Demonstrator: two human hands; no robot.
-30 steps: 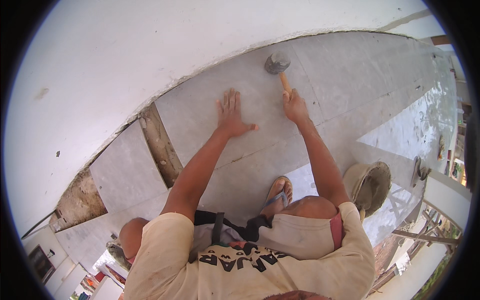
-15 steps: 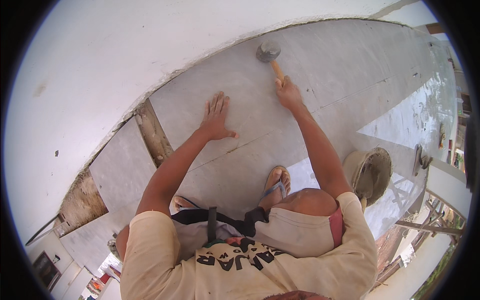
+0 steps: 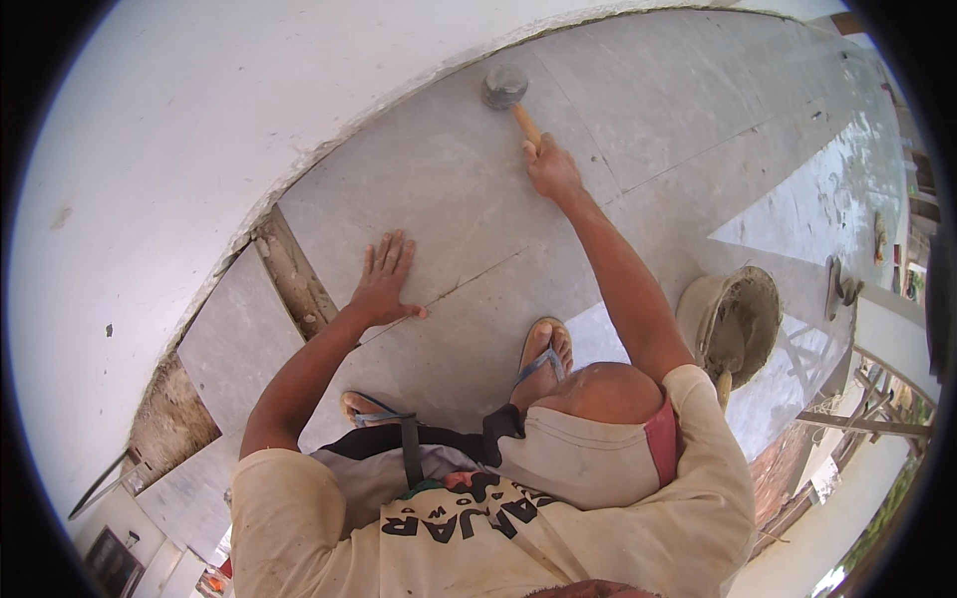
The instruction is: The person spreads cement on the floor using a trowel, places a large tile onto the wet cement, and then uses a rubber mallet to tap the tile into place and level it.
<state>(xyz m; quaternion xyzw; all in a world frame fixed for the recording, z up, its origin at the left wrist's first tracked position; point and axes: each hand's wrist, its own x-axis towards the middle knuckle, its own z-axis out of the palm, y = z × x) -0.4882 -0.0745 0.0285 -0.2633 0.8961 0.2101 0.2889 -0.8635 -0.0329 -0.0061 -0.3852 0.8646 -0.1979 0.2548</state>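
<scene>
My left hand lies on a large grey floor tile with its fingers spread, just left of a thin joint line and near the open strip of rough bedding. My right hand grips the wooden handle of a mallet, whose dusty dark grey head is over the tile's upper part, toward the white wall; whether it touches the surface I cannot tell. To the left, a smaller tile piece borders a second bare patch.
A white wall curves along the upper left. A mortar-caked bucket with a handled tool inside stands beside my right knee. A dark hand tool lies farther right. My sandalled feet are on the tiles; timber framing shows beyond.
My left hand has slid down and to the left on the tile. My right hand and the mallet have moved up and to the left, away from it.
</scene>
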